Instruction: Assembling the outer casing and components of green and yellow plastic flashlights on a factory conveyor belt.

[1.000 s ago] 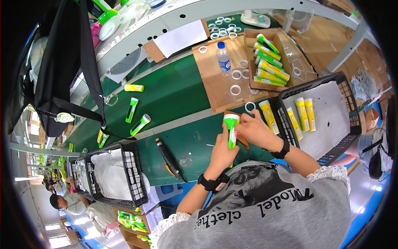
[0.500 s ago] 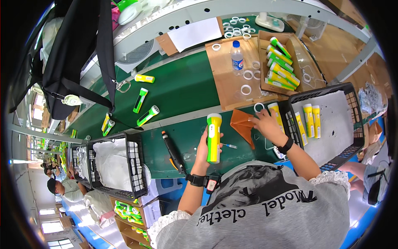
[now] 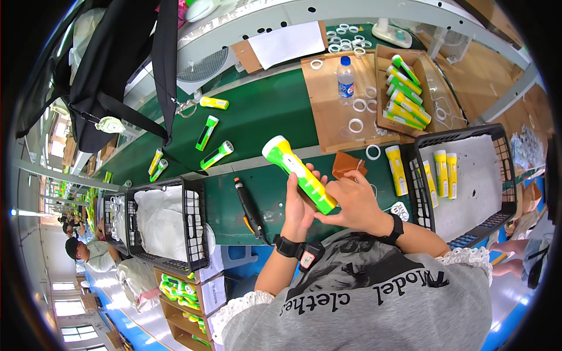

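A yellow, green and white flashlight [image 3: 300, 174] lies tilted in my left hand [image 3: 297, 212], its wide head up toward the left. The left fingers wrap round its body from below. My right hand [image 3: 356, 205] is closed against the flashlight's tail end, fingers bent and touching it. An orange cloth [image 3: 346, 165] shows just beyond the right hand, partly covered by it; whether the fingers touch the cloth I cannot tell. Left of my hands, a black power screwdriver [image 3: 248, 205] with orange parts lies on the green bench [image 3: 225, 231].
Another flashlight [image 3: 396, 171] stands beside a black crate [image 3: 419, 202] holding several more. A white ring [image 3: 373, 152] lies near it. Farther back are a water bottle [image 3: 345, 82] and a cardboard box [image 3: 383, 64] of flashlights. Another black crate [image 3: 188, 225] is at left, near a hanging black bag [image 3: 88, 88].
The flashlight has gone from upright to tilted, its head leaning left. My right hand has come from beside the cloth and ring leftward to the flashlight's tail. Less of the cloth shows now.
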Demonstrator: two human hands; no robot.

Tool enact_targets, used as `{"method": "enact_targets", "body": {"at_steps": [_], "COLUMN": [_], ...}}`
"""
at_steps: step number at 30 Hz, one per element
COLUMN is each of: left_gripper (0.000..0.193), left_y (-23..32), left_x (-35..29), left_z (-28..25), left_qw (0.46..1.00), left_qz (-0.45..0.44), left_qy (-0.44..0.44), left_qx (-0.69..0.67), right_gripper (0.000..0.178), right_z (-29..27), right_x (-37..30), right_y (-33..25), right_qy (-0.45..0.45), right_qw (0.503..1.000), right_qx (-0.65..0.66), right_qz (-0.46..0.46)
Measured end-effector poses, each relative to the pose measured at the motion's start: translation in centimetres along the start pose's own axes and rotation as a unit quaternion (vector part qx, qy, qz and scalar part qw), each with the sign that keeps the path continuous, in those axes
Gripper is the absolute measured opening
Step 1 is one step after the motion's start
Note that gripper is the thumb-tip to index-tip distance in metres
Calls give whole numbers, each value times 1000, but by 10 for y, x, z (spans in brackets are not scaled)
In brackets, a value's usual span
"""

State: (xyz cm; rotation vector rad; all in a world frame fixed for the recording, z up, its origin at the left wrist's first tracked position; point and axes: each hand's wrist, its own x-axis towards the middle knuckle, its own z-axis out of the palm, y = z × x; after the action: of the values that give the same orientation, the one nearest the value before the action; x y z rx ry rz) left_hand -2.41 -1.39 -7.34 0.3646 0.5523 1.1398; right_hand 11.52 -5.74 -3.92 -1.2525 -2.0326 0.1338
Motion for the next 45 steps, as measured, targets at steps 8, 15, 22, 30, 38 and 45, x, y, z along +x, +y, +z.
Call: {"method": "enact_targets", "body": {"at_steps": [8, 15, 22, 30, 38, 45], "left_gripper": [45, 37, 45, 50, 68, 73], "left_y": [12, 5, 6, 49, 196, 237], "left_x": [2, 3, 13, 74, 196, 241], "left_z": [19, 14, 12, -50, -294, -362], "left_qw": [998, 997, 981, 782, 397, 243], "left_qz": [-27, -28, -59, 66, 287, 30], "left_qy": [-51, -29, -117, -159, 20, 160], "left_qx": [-19, 67, 146, 599, 872, 956], "right_gripper": [39, 46, 51, 35, 68, 78], "right_z": [-3, 8, 13, -2, -87, -92], "right_x": [-7, -7, -10, -52, -191, -267], "right_y": [22, 29, 21, 49, 127, 178], "right_qy": [-196, -274, -166, 160, 84, -29], "right_qw": [494, 451, 515, 977, 704, 705], "right_qx": [765, 790, 758, 76, -205, -93], "right_qz": [363, 312, 364, 115, 674, 702]}}
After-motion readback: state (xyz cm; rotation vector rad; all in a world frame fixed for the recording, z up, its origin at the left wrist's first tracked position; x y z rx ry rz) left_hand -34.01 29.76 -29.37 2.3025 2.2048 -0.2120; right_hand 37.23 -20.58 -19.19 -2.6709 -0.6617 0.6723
